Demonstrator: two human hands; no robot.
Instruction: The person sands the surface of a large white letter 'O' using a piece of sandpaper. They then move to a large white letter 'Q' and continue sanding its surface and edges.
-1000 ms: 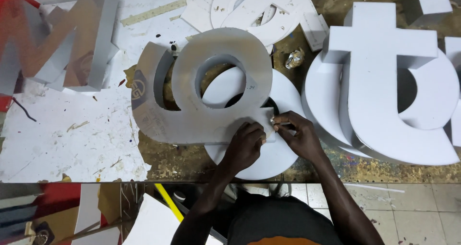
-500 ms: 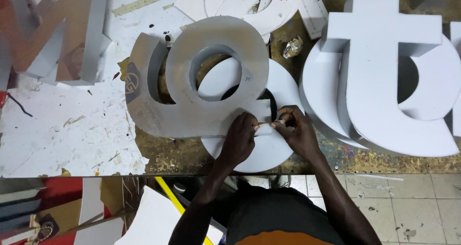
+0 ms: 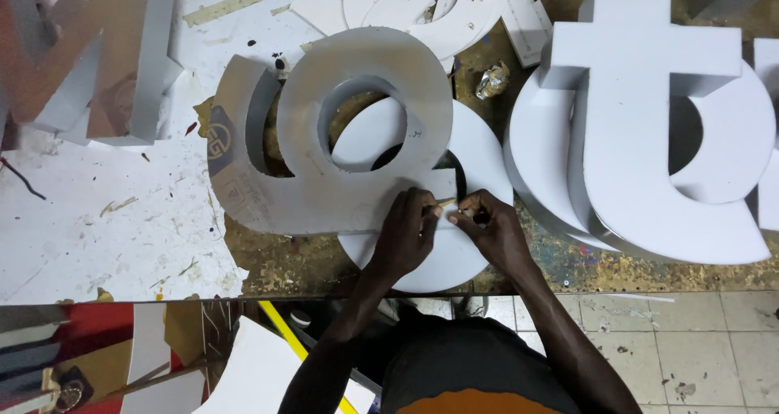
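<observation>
Bare arms, no sleeves at the left hand (image 3: 406,234) or right hand (image 3: 491,231); at 6 o'clock, a dark shirt with orange print.

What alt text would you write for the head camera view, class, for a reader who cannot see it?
Two hands, left hand and right hand, pinch a thin yellowish strip on a white 3D letter lying on a paint-spattered workbench; a larger white letter lies alongside.

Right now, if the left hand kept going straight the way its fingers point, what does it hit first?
The left hand points up and right along the big white letter. First in line looks like the thin pale strip pinched between both hands, then the letter's lower edge. Depth is unclear.
</observation>
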